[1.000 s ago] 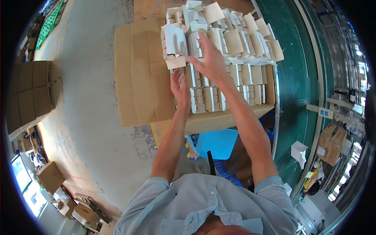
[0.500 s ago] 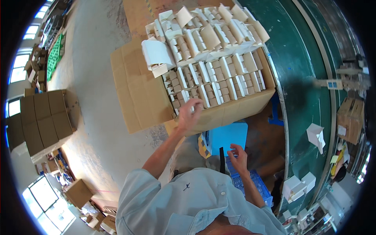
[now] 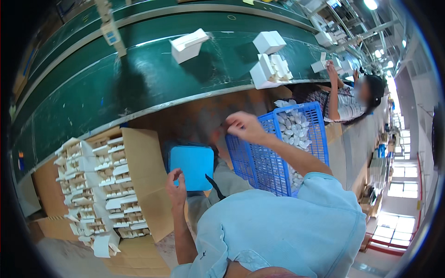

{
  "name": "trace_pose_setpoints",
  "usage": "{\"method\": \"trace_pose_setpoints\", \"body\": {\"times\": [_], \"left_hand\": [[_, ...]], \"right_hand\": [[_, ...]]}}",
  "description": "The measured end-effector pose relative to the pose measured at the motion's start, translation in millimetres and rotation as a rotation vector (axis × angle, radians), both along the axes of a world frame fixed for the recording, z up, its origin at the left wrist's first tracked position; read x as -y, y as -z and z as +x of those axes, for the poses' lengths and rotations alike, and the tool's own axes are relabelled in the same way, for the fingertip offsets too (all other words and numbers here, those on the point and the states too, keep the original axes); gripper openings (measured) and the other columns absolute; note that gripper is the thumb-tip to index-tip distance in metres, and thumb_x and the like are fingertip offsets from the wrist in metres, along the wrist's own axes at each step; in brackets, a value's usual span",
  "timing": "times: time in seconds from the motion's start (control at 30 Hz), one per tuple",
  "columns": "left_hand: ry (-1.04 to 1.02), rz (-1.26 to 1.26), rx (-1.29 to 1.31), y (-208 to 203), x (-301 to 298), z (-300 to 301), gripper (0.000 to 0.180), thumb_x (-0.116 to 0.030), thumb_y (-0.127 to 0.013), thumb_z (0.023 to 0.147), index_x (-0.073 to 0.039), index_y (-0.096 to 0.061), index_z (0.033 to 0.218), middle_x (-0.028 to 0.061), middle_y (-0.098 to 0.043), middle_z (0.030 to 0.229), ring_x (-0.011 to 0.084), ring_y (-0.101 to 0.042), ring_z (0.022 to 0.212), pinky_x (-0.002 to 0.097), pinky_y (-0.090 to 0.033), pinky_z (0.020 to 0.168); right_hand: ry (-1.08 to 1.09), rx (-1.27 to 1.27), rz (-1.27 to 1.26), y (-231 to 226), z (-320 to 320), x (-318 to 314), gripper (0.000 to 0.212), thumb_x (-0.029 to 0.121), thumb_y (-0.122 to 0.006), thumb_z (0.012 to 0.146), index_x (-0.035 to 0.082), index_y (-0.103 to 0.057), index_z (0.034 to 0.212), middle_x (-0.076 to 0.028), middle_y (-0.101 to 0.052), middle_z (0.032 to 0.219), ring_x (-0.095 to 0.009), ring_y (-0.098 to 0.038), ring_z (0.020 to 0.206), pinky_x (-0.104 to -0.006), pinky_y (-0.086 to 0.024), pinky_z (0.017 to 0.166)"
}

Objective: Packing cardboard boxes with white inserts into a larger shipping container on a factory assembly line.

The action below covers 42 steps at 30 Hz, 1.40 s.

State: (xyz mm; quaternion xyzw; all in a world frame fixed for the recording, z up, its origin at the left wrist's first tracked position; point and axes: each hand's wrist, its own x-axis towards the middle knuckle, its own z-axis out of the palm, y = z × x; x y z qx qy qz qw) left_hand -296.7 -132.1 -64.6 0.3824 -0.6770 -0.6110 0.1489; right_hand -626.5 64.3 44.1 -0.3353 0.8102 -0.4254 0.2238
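My right hand (image 3: 246, 127) hovers beside the upper left rim of a blue plastic basket (image 3: 255, 155). Its fingers are loosely bent, a little blurred, and I see nothing in them. Behind that rim lie many small pieces in clear wrapping (image 3: 294, 129). My left hand (image 3: 176, 189) is by the left edge of a light blue stool-like block (image 3: 192, 164), fingers bent and apart, holding nothing visible. To its left stands a large cardboard carton (image 3: 143, 180) with open white boxes (image 3: 118, 185) packed in rows, brown dividers inside them.
A green conveyor table (image 3: 153, 69) runs across the far side. On it stand a white box (image 3: 187, 48), a closed white box (image 3: 269, 42) and an open one (image 3: 264, 74). At the far right another person (image 3: 345, 97) handles white boxes at the table.
My view has swung to the right, bringing the blue basket and the other person into sight. My left hand has come away from the carton's boxes; my right hand has reached out to the basket.
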Motion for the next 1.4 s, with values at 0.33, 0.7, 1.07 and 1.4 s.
{"method": "trace_pose_setpoints", "body": {"times": [0.33, 0.7, 1.07, 1.4], "left_hand": [[0.076, -0.127, 0.039, -12.9, -48.4, -89.7, 0.021, -0.009, -0.071, 0.098, -0.002, -0.075, 0.117, 0.0122, -0.077, 0.110, 0.0230, -0.073, 0.103, 0.0364, -0.056, 0.094], [-0.072, 0.726, -0.230, -16.8, -64.4, -115.4, 0.054, -0.054, -0.058, 0.109, -0.010, -0.063, 0.140, 0.0111, -0.071, 0.127, 0.0235, -0.068, 0.117, 0.0410, -0.056, 0.095], [-0.358, 1.077, -1.140, 7.5, 6.8, 30.5, 0.079, -0.059, -0.061, 0.104, -0.008, -0.045, 0.162, 0.0161, -0.056, 0.158, 0.0345, -0.059, 0.141, 0.0538, -0.045, 0.121], [-0.969, 0.821, -1.199, -15.2, 118.1, 21.8, 0.077, -0.035, -0.078, 0.099, -0.012, -0.039, 0.161, 0.0086, -0.055, 0.153, 0.0291, -0.052, 0.143, 0.0522, -0.042, 0.122]], "right_hand": [[0.483, -0.648, 0.327, 40.1, -247.3, -52.6, 0.066, 0.049, -0.085, 0.083, -0.001, -0.071, 0.124, -0.022, -0.075, 0.109, -0.038, -0.072, 0.099, -0.0503, -0.056, 0.089], [-0.214, -0.157, 0.088, -23.3, -147.9, 20.9, 0.015, 0.001, -0.072, 0.095, -0.003, -0.073, 0.110, -0.007, -0.071, 0.090, -0.014, -0.067, 0.078, -0.0299, -0.054, 0.064], [-1.343, -0.054, -0.154, -82.0, 62.8, 258.5, 0.034, -0.013, -0.071, 0.076, 0.001, -0.074, 0.107, -0.012, -0.076, 0.120, -0.027, -0.075, 0.106, -0.0355, -0.059, 0.091], [-0.592, 0.850, -0.026, 40.0, 176.2, 287.9, 0.099, 0.000, -0.084, 0.080, 0.007, -0.033, 0.164, -0.009, -0.051, 0.157, -0.028, -0.054, 0.143, -0.0433, -0.048, 0.117]]}}
